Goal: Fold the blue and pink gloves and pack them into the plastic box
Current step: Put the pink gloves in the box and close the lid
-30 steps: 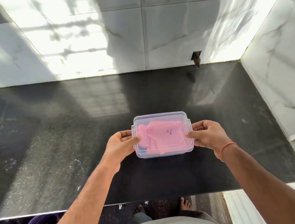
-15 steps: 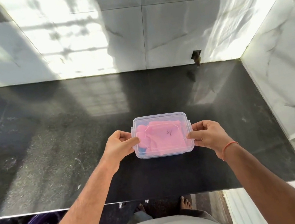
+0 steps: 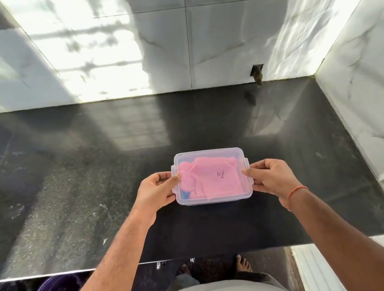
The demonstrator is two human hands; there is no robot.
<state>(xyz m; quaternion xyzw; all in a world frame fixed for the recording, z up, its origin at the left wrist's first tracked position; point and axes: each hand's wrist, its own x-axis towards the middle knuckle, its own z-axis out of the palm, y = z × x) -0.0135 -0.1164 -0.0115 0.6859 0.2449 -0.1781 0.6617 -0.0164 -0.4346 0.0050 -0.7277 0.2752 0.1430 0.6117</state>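
Currently, status: packing appears done.
Left hand (image 3: 157,192): I pinch the plastic box (image 3: 211,176) at its left clip.
Contents: pink glove (image 3: 213,180) over blue glove (image 3: 185,194), under the lid.
Right hand (image 3: 269,175): I pinch the right clip.
Remaining: latching, probably.

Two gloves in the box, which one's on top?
The pink glove. It fills most of the view through the clear lid of the plastic box; the blue glove peeks out only at the near-left corner beneath it.
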